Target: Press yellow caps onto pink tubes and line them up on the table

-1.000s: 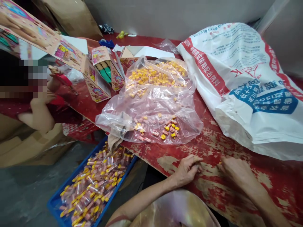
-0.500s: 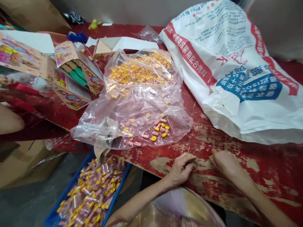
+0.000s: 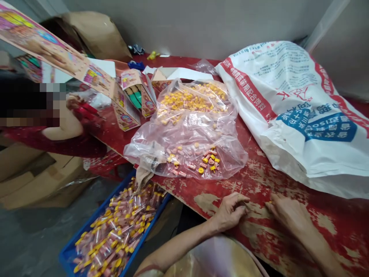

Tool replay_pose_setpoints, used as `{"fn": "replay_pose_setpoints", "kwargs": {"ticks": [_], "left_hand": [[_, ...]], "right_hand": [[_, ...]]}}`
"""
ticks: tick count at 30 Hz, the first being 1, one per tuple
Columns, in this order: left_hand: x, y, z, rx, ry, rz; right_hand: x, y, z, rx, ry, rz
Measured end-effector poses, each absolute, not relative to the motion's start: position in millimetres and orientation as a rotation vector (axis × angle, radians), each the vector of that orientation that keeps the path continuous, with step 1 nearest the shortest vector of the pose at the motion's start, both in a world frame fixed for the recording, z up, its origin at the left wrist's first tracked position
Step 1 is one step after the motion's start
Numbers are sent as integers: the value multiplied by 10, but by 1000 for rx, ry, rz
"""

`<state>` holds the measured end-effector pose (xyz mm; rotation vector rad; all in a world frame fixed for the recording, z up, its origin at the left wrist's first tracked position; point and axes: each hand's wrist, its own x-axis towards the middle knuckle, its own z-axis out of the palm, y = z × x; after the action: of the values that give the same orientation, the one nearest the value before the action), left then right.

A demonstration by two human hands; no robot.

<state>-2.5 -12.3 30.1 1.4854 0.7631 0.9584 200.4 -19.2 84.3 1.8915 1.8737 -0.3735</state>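
Note:
My left hand point(image 3: 233, 211) rests at the front edge of the red table point(image 3: 253, 154), fingers curled in and thumb drawn close. Whatever it may hold is hidden. To its right, my right hand point(image 3: 290, 211) is closed in a pinch, with a speck of yellow at the fingertips too small to name. A gap of bare tabletop separates the two hands. Beyond them lies a clear plastic bag point(image 3: 144, 140) with many yellow-capped pieces inside. Several pink printed pieces and yellow caps point(image 3: 201, 170) are gathered at its near end.
A large white printed sack point(image 3: 302, 154) fills the right side. Below the table's left edge stands a blue crate point(image 3: 69, 246) of clear tubes with yellow caps. Printed cartons point(image 3: 127, 115) stand at left, beside another person's arm point(image 3: 67, 125). Brown cardboard point(image 3: 57, 175) lies on the floor.
The view has swung left and up, so everything sits further right and more of the other person shows. Both my hands keep nearly the same pose and place on the table.

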Motion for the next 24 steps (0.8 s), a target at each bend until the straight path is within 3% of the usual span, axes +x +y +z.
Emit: {"fn": "replay_pose_setpoints", "kwargs": {"ticks": [8, 14, 20, 24], "left_hand": [[-13, -160, 286, 1422, 790, 956], [-110, -120, 505, 1526, 858, 1109], [-357, 614, 776, 2010, 1256, 1327], [-384, 1271, 823, 1848, 1572, 987]], "right_hand": [[2229, -364, 447, 2059, 2055, -299], [2250, -220, 104, 2285, 2631, 156], [2098, 2, 55, 2370, 2601, 582], [2171, -96, 166, 2537, 2697, 787]]}}
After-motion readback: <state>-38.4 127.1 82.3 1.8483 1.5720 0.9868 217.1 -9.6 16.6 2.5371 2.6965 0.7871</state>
